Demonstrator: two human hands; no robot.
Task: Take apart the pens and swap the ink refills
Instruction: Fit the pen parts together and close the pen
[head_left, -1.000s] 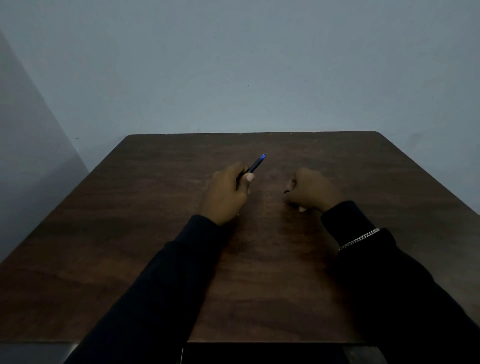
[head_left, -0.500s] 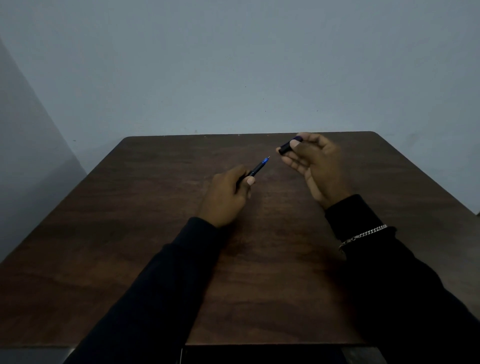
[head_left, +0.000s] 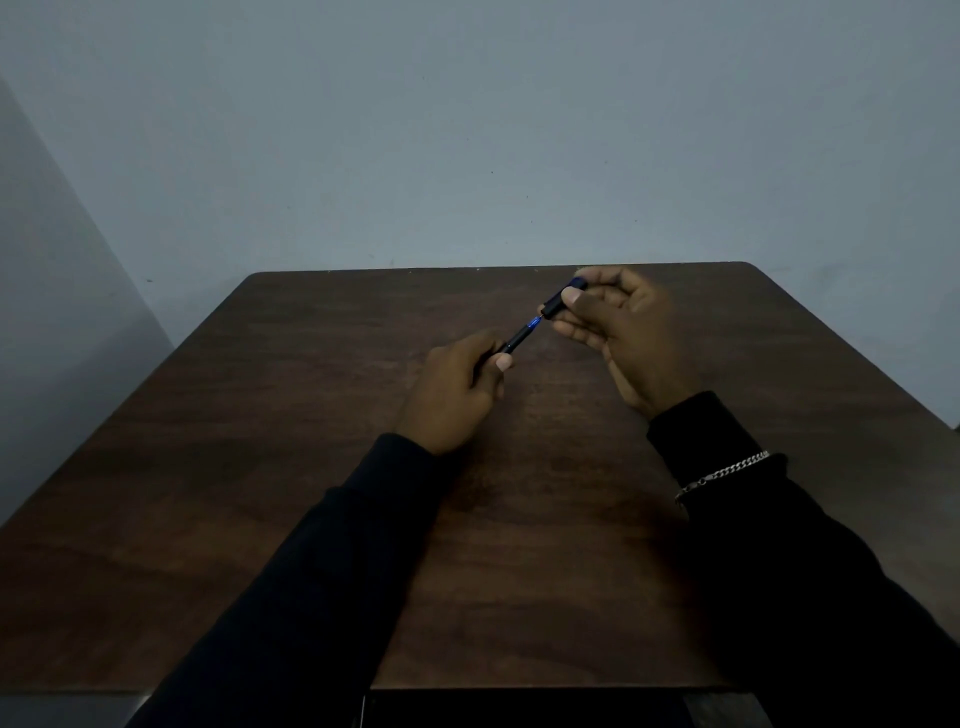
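The pen (head_left: 519, 336) is held over the far middle of the dark wooden table (head_left: 260, 467), slanted up and away to the right, with its blue tip end pointed toward the right hand; its lower part is hidden inside the left hand (head_left: 454, 389), whose fingers are curled round the barrel with the thumb laid along its side; a short dark piece (head_left: 557, 302) with a blue far end is pinched in the right hand (head_left: 628, 338) between the thumb and the curled fingertips, roughly in line with the pen; the near end of that piece is seen right at the pen's fine point, though whether the two touch cannot be told in the dim light; the hands are kept near each other but apart; dark sleeves are worn on both arms, and a silver chain bracelet (head_left: 722, 475) is seen over the right cuff; a plain grey-blue wall (head_left: 467, 130) is seen behind the table.
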